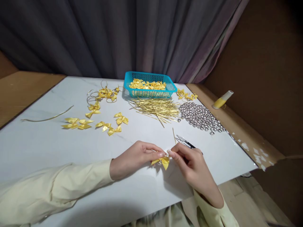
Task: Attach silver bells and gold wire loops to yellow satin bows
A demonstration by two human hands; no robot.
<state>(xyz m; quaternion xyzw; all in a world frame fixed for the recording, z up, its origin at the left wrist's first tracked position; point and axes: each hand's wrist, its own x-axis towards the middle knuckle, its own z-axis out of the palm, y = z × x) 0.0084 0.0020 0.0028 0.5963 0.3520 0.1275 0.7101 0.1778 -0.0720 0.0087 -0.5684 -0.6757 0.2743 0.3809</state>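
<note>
My left hand (142,155) pinches a yellow ribbon bow (165,162) between thumb and fingers, just above the table's near edge. A small silver round piece (159,163) shows at the bow's middle. Close by on the right, my right hand (193,164) has thumb and index finger pinched together at the bow's upper edge; what lies between them is hidden. One thin gold tie (174,135) rises behind its knuckles, and I cannot tell whether the hand holds it. Small scissors (186,141) lie partly covered behind the same hand.
A blue basket (151,94) of yellow bows stands at the back. Before it lie gold ties (156,108), with silver round pieces (201,116) to the right. Loose bows (77,123) and a bent gold strand (50,118) are leftward. A thread cone (222,100) stands right.
</note>
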